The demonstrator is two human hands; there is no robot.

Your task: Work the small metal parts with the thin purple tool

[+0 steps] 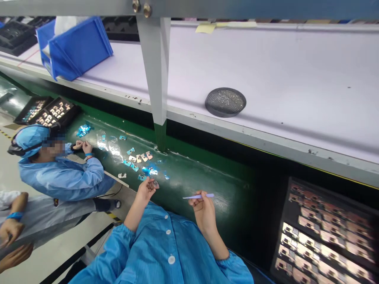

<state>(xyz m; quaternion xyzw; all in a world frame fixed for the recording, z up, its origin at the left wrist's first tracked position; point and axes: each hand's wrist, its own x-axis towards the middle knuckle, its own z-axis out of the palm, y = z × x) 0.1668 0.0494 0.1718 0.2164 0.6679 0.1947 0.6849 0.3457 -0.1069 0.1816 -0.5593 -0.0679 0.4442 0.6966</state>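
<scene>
My left hand (145,191) pinches a small copper-coloured metal part (154,184) with cutouts, raised just above the green table. Between thumb and fingers of my right hand (205,208) lies a light purple tool with a thin point (209,195), probably tweezers, its tip turned left toward my left hand. The tip and the part are apart. Beyond my left hand are several similar loose parts (144,157), some covered in blue film. Crumpled blue film pieces (150,170) lie close to that hand.
A black tray (291,209) with rows of metal parts sits at right. Over the green table (189,169) runs a white shelf with a blue bin (79,49), a round mesh dish (225,102) and a post (156,79). A co-worker (62,173) sits at left; another person's hands (13,232) show.
</scene>
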